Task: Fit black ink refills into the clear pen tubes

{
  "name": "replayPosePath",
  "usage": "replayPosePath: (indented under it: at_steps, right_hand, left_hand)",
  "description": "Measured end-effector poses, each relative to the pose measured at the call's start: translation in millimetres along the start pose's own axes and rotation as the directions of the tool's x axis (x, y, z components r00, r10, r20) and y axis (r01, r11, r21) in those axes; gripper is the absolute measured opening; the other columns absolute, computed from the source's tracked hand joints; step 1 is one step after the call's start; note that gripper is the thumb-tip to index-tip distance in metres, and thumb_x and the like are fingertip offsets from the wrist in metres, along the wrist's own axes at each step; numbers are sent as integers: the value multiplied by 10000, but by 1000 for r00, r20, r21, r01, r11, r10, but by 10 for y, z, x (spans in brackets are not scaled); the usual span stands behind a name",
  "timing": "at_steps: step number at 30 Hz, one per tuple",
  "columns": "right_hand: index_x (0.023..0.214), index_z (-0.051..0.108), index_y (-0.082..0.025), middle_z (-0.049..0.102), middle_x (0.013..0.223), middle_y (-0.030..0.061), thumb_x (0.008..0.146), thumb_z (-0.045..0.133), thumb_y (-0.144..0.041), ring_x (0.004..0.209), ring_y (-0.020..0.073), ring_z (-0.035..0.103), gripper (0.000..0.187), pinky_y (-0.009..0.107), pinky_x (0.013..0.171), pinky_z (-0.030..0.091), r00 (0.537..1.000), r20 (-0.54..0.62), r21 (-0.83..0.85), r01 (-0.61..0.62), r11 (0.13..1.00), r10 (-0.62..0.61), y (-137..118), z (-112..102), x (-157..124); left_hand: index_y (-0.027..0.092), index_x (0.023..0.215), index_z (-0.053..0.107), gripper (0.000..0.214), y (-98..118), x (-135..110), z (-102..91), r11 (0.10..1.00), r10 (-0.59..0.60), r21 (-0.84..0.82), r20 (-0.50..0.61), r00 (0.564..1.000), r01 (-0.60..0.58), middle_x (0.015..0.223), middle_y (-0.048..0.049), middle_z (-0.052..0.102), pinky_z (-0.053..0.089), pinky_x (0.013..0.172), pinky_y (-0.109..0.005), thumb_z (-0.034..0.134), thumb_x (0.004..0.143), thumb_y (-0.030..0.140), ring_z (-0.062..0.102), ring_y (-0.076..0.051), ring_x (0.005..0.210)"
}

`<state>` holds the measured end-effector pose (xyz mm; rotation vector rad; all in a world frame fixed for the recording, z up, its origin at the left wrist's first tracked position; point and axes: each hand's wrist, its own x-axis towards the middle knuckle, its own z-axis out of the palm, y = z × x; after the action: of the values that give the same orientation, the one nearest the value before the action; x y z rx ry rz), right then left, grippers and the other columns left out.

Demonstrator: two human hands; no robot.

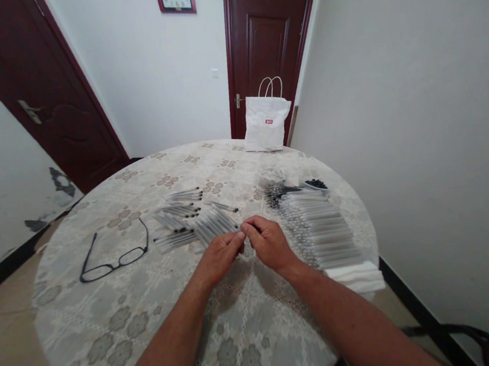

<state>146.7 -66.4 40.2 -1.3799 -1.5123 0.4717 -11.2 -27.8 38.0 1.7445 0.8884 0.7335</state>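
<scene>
My left hand (218, 257) and my right hand (269, 241) meet at the middle of a round table (153, 309), fingers curled and pinched together around something small that I cannot make out. Just beyond the fingertips lie loose clear pen barrels with dark tips (196, 220), spread in small bunches. To the right of my right hand sits a long neat row of clear pen tubes (321, 227) on white sheets (359, 276).
Black-framed glasses (115, 260) lie on the table's left. A heap of dark pen parts (280, 189) sits behind the tube row. A white paper bag (266, 121) stands at the far edge before a dark door. A wall runs close on the right.
</scene>
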Motion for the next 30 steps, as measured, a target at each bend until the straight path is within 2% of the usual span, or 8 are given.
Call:
replayPosePath:
  at_steps: [6,10,14,19,22,26,28,30]
  right_hand:
    - [878,690,-206,683,783,18,976,514,-398,742,166,608,278,258,732,444,993,-107,-80,43,996,-51,-7,-83,37]
    - [902,684,-205,687,776,21,982,494,-449,717,175,611,320,262,689,438,976,-217,-133,-23,991,-7,75,-266,130]
    - [993,701,-205,697,776,13,940,538,-387,697,175,619,250,267,675,430,997,-62,-281,-57,958,42,218,-485,287]
    - [943,717,-176,731,837,46,848,623,-292,744,171,641,177,262,704,440,989,102,-488,-41,872,104,412,-815,747]
    - [921,737,-162,748,893,75,860,595,-287,801,182,657,199,276,765,459,995,0,-579,-79,811,97,529,-984,1172]
    - [1202,683,-146,756,1000,89,903,539,-284,788,163,673,360,289,835,479,979,-181,-553,-176,814,88,640,-1095,1609]
    - [1330,613,-149,756,1025,87,915,519,-262,764,155,675,440,294,847,485,975,-208,-521,-182,834,82,631,-1076,1644]
    - [1307,634,-148,758,1020,88,921,519,-252,778,160,678,416,295,851,485,981,-186,-509,-138,849,48,558,-983,1519]
  left_hand:
    - [211,535,524,560,-42,16,-29,993,49,111,-25,999,-46,527,7,487,324,563,-278,459,936,597,466,-170,551]
    - [211,588,586,549,-92,18,-25,1000,13,-11,-21,1000,-13,526,8,477,315,518,-271,430,943,599,436,-163,519]
    - [188,843,682,440,-136,37,-34,970,-41,-240,-66,997,24,570,34,466,285,447,-253,431,946,535,379,-135,454]
    - [171,1160,624,375,-171,69,-53,951,-29,-308,-167,986,-24,753,-19,677,424,544,-253,523,922,442,566,-153,585]
    - [187,1162,584,346,-189,77,-48,954,-35,-299,-201,979,-27,869,-57,743,458,590,-256,532,923,431,634,-173,694]
    - [189,1050,595,312,-210,99,-35,938,-45,-344,-226,973,-36,962,-73,729,507,577,-270,612,874,446,663,-182,730]
    - [189,1004,601,308,-224,118,-34,919,-59,-391,-251,966,-45,939,-56,700,551,606,-289,661,845,445,679,-189,763]
    - [191,974,595,305,-239,139,-40,892,-80,-449,-278,957,-56,884,-32,677,586,657,-317,694,825,438,693,-194,788]
